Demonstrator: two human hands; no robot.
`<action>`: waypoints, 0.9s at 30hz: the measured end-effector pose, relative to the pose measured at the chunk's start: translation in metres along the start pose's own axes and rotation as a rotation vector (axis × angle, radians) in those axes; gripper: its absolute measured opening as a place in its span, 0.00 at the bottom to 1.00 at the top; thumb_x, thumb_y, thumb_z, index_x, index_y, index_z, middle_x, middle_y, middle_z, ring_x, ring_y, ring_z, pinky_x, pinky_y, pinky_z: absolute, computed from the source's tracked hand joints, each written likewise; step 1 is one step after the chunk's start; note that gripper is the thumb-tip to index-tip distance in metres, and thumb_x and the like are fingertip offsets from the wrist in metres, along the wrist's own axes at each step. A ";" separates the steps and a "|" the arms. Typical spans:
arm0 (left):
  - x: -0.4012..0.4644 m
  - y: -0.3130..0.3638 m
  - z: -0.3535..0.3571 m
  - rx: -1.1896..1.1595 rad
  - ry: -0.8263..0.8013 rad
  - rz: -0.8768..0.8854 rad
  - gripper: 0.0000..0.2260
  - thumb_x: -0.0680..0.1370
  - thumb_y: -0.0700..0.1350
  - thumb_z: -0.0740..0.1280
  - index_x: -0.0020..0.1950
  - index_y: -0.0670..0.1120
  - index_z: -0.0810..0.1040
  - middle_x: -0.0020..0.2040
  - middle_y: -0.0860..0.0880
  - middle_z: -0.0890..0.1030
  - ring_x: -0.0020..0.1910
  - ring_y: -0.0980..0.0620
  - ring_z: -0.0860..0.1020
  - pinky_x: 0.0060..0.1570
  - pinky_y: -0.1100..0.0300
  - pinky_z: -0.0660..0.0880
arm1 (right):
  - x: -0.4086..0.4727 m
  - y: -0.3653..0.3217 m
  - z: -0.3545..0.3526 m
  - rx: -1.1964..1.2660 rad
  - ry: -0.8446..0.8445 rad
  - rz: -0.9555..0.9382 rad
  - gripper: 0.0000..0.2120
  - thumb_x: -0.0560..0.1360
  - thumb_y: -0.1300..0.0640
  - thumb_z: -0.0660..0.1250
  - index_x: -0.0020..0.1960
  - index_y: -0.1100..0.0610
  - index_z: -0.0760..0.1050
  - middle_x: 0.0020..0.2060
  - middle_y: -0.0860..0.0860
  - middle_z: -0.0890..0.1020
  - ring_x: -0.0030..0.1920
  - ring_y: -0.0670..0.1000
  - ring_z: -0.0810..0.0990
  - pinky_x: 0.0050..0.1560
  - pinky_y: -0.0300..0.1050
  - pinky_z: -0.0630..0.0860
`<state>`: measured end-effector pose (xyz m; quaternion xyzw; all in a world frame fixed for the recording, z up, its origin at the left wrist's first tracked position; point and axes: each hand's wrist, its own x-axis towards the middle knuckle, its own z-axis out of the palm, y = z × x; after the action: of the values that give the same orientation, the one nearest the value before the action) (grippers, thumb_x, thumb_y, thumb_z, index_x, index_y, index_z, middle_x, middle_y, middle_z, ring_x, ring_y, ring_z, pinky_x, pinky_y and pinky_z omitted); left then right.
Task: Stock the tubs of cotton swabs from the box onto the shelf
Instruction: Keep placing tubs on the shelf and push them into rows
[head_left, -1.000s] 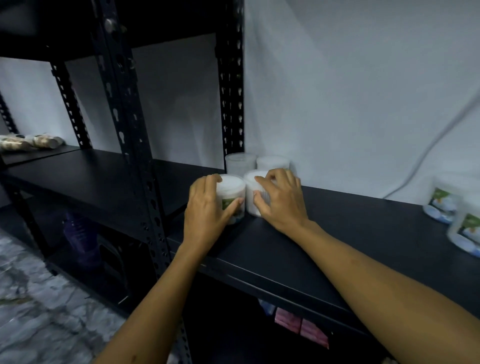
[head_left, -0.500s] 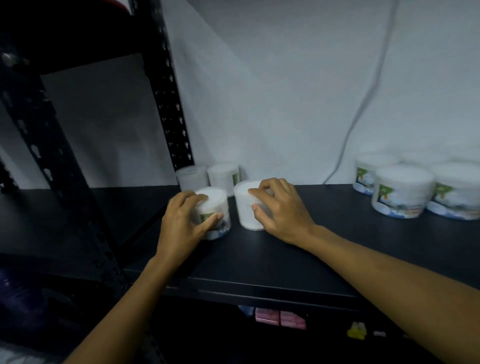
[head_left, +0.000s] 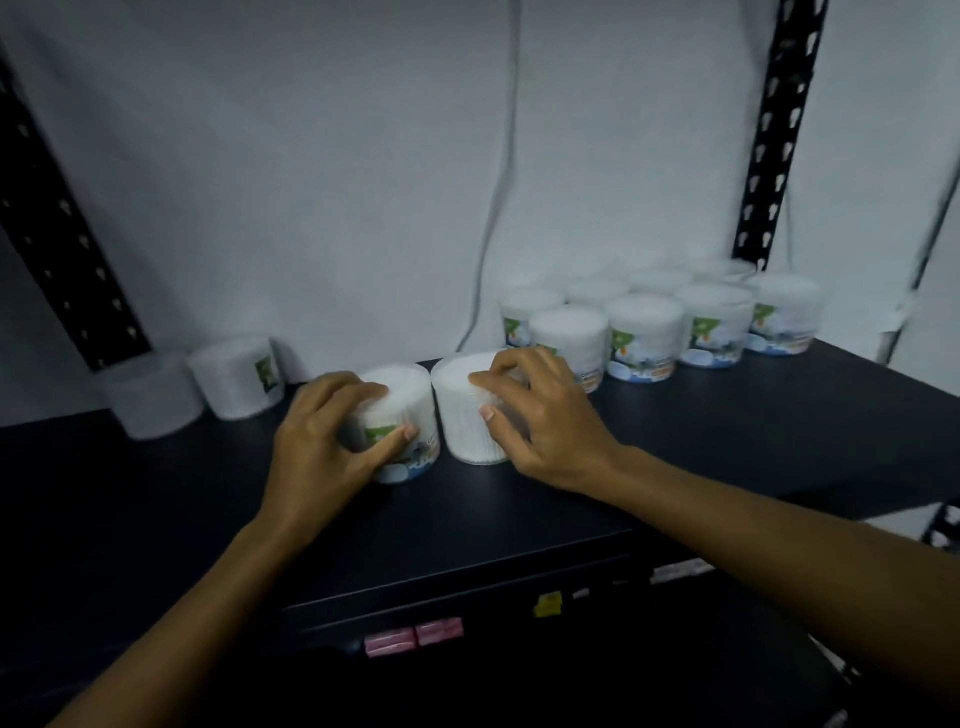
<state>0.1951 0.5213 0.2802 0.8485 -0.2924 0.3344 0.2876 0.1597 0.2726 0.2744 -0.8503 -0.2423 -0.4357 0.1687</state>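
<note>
While the left hand (head_left: 332, 441) is clamped round one cotton-swab tub (head_left: 402, 421) and the right hand (head_left: 540, 415) round its neighbour (head_left: 462, 405), both stand touching mid-shelf (head_left: 753, 431). They are best slid level toward the stocked row (head_left: 654, 327) at two o'clock, labels turned forward.

Bare black shelf (head_left: 753, 415) surface is lying open in front, near its edge. Two tubs on the left (head_left: 197, 384) are standing against the back wall, and a cluster of tubs (head_left: 644, 332) is crowding the right rear. A slotted upright post (head_left: 774, 130) is rising behind that cluster.
</note>
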 end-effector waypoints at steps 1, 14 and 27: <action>0.001 0.007 0.006 -0.016 -0.001 0.011 0.24 0.69 0.62 0.69 0.55 0.45 0.81 0.57 0.49 0.77 0.56 0.50 0.75 0.56 0.55 0.73 | -0.005 0.004 -0.007 -0.013 0.002 0.008 0.15 0.75 0.54 0.64 0.58 0.60 0.78 0.52 0.56 0.77 0.51 0.55 0.74 0.53 0.53 0.71; 0.022 0.105 0.087 -0.070 0.019 0.214 0.23 0.70 0.59 0.70 0.54 0.42 0.81 0.54 0.46 0.76 0.54 0.48 0.73 0.51 0.61 0.69 | -0.064 0.077 -0.104 -0.139 0.035 0.054 0.15 0.75 0.55 0.65 0.58 0.60 0.79 0.50 0.57 0.77 0.50 0.54 0.73 0.52 0.51 0.72; 0.064 0.218 0.193 -0.255 -0.074 0.202 0.24 0.69 0.63 0.68 0.56 0.47 0.78 0.55 0.48 0.72 0.58 0.50 0.67 0.52 0.65 0.63 | -0.116 0.161 -0.183 -0.336 0.061 0.293 0.17 0.76 0.52 0.61 0.60 0.59 0.77 0.53 0.56 0.75 0.51 0.57 0.74 0.51 0.55 0.74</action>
<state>0.1613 0.2256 0.2736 0.7832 -0.4267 0.2903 0.3468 0.0708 0.0181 0.2699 -0.8790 -0.0348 -0.4662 0.0936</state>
